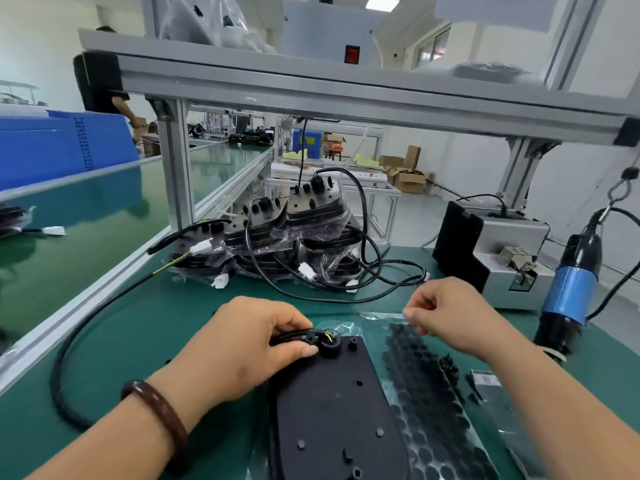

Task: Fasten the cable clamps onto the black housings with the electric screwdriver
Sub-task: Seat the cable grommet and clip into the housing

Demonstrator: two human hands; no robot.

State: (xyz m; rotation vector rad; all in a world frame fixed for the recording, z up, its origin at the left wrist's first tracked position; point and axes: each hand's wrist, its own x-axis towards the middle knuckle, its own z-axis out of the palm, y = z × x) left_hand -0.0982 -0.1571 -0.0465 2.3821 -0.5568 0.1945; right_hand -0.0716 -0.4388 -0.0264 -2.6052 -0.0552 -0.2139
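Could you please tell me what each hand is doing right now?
Left hand: pinches the black cable at the black housing.
Right hand: fingers curled; whether they hold anything cannot be told.

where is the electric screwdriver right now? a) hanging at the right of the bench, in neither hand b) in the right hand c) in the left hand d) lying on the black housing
a: the electric screwdriver hangs at the bench's right side with no hand on it; the left hand grips the black cable at the black housing, and the right hand is apart from the tool.
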